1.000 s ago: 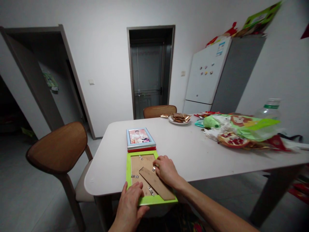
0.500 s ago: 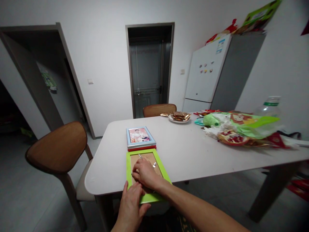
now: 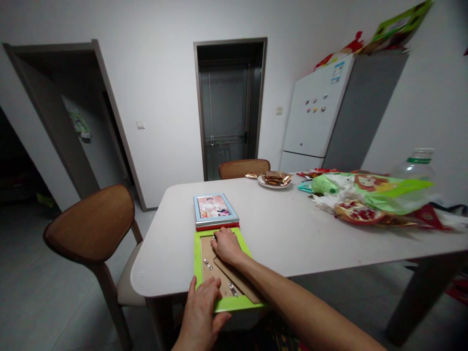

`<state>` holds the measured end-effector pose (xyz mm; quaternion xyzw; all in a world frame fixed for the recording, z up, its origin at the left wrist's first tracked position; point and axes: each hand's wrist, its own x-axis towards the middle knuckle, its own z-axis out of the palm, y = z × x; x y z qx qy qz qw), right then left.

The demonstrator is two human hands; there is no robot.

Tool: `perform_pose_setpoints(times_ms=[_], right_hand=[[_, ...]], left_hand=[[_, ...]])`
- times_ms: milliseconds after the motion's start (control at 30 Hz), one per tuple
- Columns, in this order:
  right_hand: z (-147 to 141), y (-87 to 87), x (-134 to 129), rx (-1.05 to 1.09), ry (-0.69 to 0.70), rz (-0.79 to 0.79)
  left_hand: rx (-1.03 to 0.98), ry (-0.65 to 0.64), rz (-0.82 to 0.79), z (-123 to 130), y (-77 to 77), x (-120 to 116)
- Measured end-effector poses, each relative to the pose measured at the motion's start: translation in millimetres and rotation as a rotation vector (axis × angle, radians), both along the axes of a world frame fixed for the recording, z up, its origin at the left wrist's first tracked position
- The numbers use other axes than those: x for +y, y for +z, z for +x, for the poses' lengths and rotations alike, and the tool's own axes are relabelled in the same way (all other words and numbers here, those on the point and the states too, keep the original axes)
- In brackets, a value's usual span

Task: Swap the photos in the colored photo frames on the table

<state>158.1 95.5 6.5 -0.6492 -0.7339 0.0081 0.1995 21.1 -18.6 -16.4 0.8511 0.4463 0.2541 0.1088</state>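
A lime-green picture frame (image 3: 198, 253) lies back up at the table's near edge, its brown backing board (image 3: 215, 287) showing. My left hand (image 3: 201, 304) grips its near left corner, fingers over the rim and thumb at the front edge. Over the far part of the board, my right hand (image 3: 227, 246) is closed, fingertips at a small metal clip largely covered by them. Two more clips show, a left clip (image 3: 208, 263) and a near clip (image 3: 232, 289). A brown stand leg (image 3: 237, 280) runs under my right wrist and forearm.
Just beyond lie a light-blue picture frame (image 3: 197, 214) with a pink picture and a red frame (image 3: 219, 227) beneath it. Farther back are a plate (image 3: 261, 183) of wrapped snacks, a cut pomegranate (image 3: 356, 214), green packaging (image 3: 387, 192) and a clear bottle (image 3: 417, 168). A chair (image 3: 95, 224) stands left.
My right hand has moved from the board's left side to its far end, uncovering the left clip and the stand leg. My left hand stays at the frame's corner. The view has shifted slightly.
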Motion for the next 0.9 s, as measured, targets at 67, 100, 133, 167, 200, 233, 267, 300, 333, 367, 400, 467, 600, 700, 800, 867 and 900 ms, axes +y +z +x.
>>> perform_pose_setpoints(times_ms=[67,100,133,167,200,233,267,300,333,367,400,467,600,700,800,867,900], right_hand=[[1,-1.5,6,0.001,-0.009,-0.005],[1,-2.2,7,0.001,0.000,-0.004],[1,-2.8,7,0.001,0.016,-0.002],[1,-3.0,7,0.001,0.037,0.001],[2,-2.9,7,0.000,0.060,0.004],[2,-2.6,6,0.000,0.083,0.007],[3,-2.1,5,0.001,0.103,0.011],[4,-1.4,5,0.002,0.119,0.015],[4,-0.9,5,0.005,0.132,0.019],[5,-0.4,5,0.009,0.144,0.022],[5,0.0,5,0.013,0.156,0.024],[4,0.4,6,0.026,0.186,0.022],[1,1.9,7,0.053,0.251,0.016],[6,5.5,1,0.078,0.274,0.012],[21,11.8,-18,0.123,0.342,0.000],[36,17.4,-38,0.164,0.473,-0.067],[43,20.4,-48,0.173,0.535,-0.136]], left_hand=[[0.005,0.004,0.002,0,1.3,0],[0.004,0.005,0.004,1,2.1,-1],[0.000,0.005,0.005,1,2.6,-1],[-0.004,0.006,0.007,1,2.9,-1],[-0.009,0.006,0.009,1,2.8,-1],[-0.015,0.005,0.012,1,2.4,-1],[-0.022,0.004,0.016,1,1.9,-1],[-0.029,0.003,0.021,0,1.2,-1],[-0.036,0.000,0.027,0,0.5,0],[-0.042,-0.002,0.033,0,0.0,0],[-0.047,-0.003,0.037,0,-0.4,0],[-0.052,-0.006,0.040,-1,-0.5,0],[-0.044,-0.017,0.028,-2,0.1,1],[-0.029,-0.023,0.015,-3,0.6,2],[-0.025,-0.035,-0.006,-3,2.6,2],[-0.030,-0.041,-0.023,-2,5.0,2],[-0.035,-0.039,-0.029,-2,6.5,1]])
